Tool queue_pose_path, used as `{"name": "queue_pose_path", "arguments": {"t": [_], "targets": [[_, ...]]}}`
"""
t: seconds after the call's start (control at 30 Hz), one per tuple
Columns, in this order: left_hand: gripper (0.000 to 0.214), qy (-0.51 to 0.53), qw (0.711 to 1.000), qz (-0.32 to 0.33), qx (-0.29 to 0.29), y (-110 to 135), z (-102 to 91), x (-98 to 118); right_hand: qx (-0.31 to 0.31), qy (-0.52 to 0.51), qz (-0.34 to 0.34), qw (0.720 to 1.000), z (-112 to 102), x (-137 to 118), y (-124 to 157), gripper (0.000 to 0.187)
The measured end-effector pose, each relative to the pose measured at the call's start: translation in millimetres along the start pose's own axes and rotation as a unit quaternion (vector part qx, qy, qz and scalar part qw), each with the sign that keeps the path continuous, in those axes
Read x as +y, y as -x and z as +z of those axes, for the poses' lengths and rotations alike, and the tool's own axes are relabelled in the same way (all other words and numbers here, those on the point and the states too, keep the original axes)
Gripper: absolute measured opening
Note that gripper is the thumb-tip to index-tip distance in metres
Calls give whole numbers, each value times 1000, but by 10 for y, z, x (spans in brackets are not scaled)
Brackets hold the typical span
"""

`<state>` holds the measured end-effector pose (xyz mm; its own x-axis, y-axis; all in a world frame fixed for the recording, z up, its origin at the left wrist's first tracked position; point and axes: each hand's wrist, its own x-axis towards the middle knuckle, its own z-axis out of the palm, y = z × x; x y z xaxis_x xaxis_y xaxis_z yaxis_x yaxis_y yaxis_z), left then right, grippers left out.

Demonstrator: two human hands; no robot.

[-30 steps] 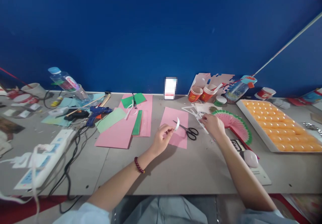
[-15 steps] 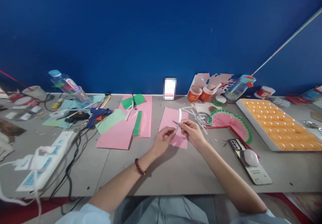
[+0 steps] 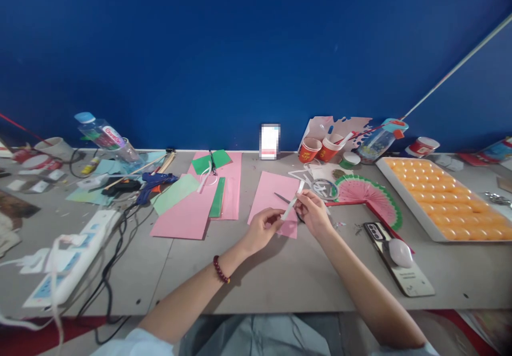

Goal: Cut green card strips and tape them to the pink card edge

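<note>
A narrow white strip (image 3: 292,205) runs slantwise between my two hands over a sheet of pink paper (image 3: 270,188). My left hand (image 3: 264,229), below a beaded bracelet's level on the wrist, pinches its lower end between thumb and fingers. Farther up, my right hand (image 3: 314,210) grips the strip near its upper end, which sticks out past the fingertips. Scissors (image 3: 281,197) lie on the pink paper beneath the strip, their handles mostly hidden by my right hand. White strip scraps and a tape roll (image 3: 330,189) are just beyond that hand.
At left are more pink sheets (image 3: 186,217), a blue glue gun (image 3: 154,185), a power strip (image 3: 76,260) and cables. To the right lie a watermelon-patterned paper fan (image 3: 368,193), a phone (image 3: 406,270) and a tray of orange balls (image 3: 386,172). Red paper cups (image 3: 310,150) stand behind.
The white strip has tilted to the right and more of it shows between my hands. My right hand has shifted right, baring more of the scissors' blades.
</note>
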<state>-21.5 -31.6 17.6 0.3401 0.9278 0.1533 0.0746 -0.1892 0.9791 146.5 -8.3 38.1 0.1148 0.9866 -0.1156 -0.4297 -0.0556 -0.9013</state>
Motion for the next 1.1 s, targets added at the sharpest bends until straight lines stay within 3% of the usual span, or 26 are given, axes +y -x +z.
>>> {"name": "queue_pose_path", "arguments": {"t": [0.27,0.47,0.77,1.1], "targets": [[26,-13,999,-11,-29,30,31,74,40,6,-39,998,-39,-94,-32,30],[27,-12,999,-13,-29,34,34,97,58,-18,-31,998,-52,-120,-56,28],[39,115,992,-42,-13,36,77,-5,110,-47,-45,992,-133,-135,-123,20],[44,143,989,-39,28,16,48,39,111,-33,-56,992,-162,-103,-130,23]]}}
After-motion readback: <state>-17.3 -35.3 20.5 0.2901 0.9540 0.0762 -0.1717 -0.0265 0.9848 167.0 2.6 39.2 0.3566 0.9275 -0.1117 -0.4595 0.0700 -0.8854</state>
